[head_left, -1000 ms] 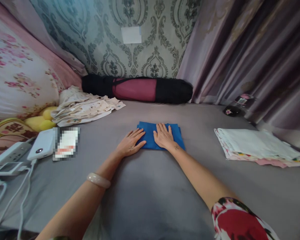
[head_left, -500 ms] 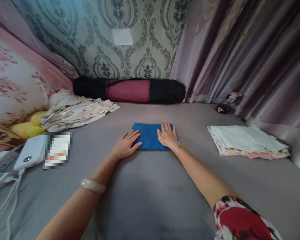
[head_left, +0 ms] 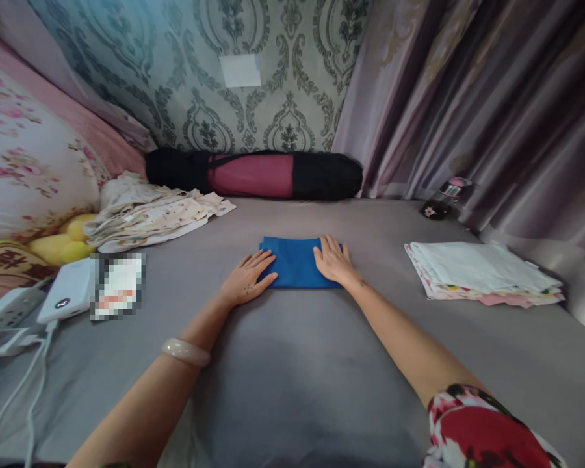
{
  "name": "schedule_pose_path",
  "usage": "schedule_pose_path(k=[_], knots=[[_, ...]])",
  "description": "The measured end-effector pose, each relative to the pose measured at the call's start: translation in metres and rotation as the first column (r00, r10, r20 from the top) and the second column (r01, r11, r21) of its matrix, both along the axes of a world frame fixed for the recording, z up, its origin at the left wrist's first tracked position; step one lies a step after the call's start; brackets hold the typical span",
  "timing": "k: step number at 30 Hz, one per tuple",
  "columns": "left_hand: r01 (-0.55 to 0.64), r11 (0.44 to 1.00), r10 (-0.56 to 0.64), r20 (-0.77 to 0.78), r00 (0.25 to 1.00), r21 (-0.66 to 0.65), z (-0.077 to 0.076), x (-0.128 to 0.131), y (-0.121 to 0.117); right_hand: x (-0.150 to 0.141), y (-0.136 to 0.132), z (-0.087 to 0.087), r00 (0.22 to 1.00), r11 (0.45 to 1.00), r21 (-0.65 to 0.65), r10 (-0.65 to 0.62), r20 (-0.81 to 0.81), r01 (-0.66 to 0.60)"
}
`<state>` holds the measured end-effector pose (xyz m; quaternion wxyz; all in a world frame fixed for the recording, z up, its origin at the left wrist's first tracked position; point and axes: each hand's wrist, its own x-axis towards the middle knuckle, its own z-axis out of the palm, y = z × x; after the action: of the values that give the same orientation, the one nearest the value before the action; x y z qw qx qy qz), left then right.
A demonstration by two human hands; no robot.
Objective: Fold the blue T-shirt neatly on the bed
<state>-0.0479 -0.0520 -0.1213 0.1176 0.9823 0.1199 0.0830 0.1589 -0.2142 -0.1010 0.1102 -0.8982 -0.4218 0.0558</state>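
A blue cloth [head_left: 295, 263], folded into a flat rectangle, lies on the grey bed sheet [head_left: 292, 364] in the middle of the view. My left hand [head_left: 247, 278] rests at its left end, fingers stretched out and their tips on the fabric. Flat on the cloth's right end lies my right hand [head_left: 333, 259], its fingers extended forward and the thumb apart. Neither hand grips the cloth. Its far left corner shows a second layer at the edge.
To the right lies a stack of folded light cloths [head_left: 482, 270], with a dark bottle [head_left: 441, 201] behind it. Patterned clothes [head_left: 156, 211] are heaped at the left, near a white power bank [head_left: 68, 292] with cables. A long black and pink bag [head_left: 253, 174] lines the wall.
My right hand has slid slightly to the right along the blue cloth. The left hand stays at the left end. The whole view has shifted a little.
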Motion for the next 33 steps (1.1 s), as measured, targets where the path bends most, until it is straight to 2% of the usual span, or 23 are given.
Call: schedule_pose_path(k=[3, 6, 9, 12, 15, 18, 22, 25, 28, 33], knots=[[0.003, 1.000, -0.003, -0.005, 1.000, 0.002, 0.000, 0.000, 0.000, -0.001, -0.014, 0.001, 0.996, 1.000, 0.016, 0.020, 0.081, -0.021], [0.003, 1.000, -0.003, -0.009, 1.000, 0.007, -0.001, 0.000, 0.000, 0.000, -0.023, -0.008, 0.990, 0.999, 0.012, 0.032, 0.139, -0.034], [0.004, 1.000, -0.004, -0.015, 1.000, 0.011, -0.002, 0.000, 0.000, 0.002, -0.026, -0.021, 0.991, 1.000, -0.010, 0.027, 0.130, -0.026], [-0.009, 1.000, 0.009, 0.003, 1.000, 0.021, -0.001, 0.001, 0.000, 0.004, -0.026, -0.024, 0.992, 0.999, -0.034, 0.039, 0.117, -0.035], [-0.040, 0.998, 0.038, 0.039, 0.999, 0.049, 0.006, 0.009, 0.001, 0.005, -0.024, -0.012, 0.985, 0.997, -0.041, 0.071, 0.157, -0.065], [-0.086, 0.992, 0.083, 0.037, 0.996, 0.093, 0.020, 0.027, 0.004, 0.011, -0.016, 0.006, 0.974, 0.996, -0.036, 0.085, 0.208, -0.079], [-0.125, 0.983, 0.138, -0.095, 0.986, 0.135, 0.037, 0.063, 0.015, 0.033, 0.006, 0.025, 0.967, 0.989, -0.129, 0.106, 0.232, -0.077], [-0.161, 0.982, 0.181, -0.264, 0.947, 0.096, 0.046, 0.087, 0.029, 0.054, 0.024, 0.032, 0.983, 0.966, -0.254, 0.095, 0.154, -0.053], [-0.184, 0.982, 0.190, -0.345, 0.919, 0.051, 0.053, 0.105, 0.044, 0.073, 0.035, 0.035, 0.996, 0.954, -0.294, 0.076, 0.050, -0.058], [-0.159, 0.986, 0.118, -0.478, 0.870, -0.045, 0.057, 0.126, 0.064, 0.094, 0.046, 0.036, 0.966, 0.916, -0.351, 0.115, -0.232, -0.193]])
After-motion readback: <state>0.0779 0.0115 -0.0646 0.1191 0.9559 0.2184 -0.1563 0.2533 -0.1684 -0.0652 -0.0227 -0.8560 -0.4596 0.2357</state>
